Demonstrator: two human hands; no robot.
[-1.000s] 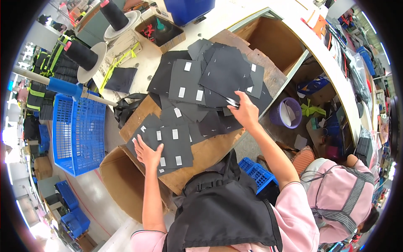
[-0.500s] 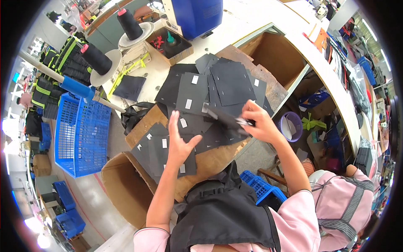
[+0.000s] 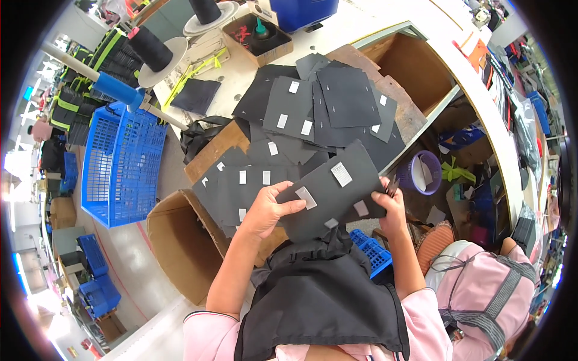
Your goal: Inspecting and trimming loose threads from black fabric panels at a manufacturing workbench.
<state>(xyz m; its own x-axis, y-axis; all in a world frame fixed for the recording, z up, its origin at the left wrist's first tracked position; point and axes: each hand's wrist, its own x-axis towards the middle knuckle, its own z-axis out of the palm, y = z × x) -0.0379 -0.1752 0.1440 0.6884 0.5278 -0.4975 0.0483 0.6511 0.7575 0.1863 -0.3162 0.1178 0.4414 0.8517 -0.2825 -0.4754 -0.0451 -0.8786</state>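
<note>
My left hand is closed on the left edge of a black fabric panel with white labels, its thumb lying on top beside one label. My right hand grips the panel's right side. Small dark thread snips stick up from the right hand's fingers. Another labelled piece partly shows beneath the held panel, toward my right hand. Beyond my hands, a loose pile of similar black panels lies spread on the worktop, several with white labels. More labelled panels overlap to the left of my left hand.
An open cardboard box stands at the left, near a blue plastic crate. Black thread cones and a small parts box are farther back. A purple bin sits at the right, near a person in pink.
My right hand has come down and nearer with the panel, which now lies turned label-side up. My left hand, open before, has moved right and taken hold of the panel's left edge.
</note>
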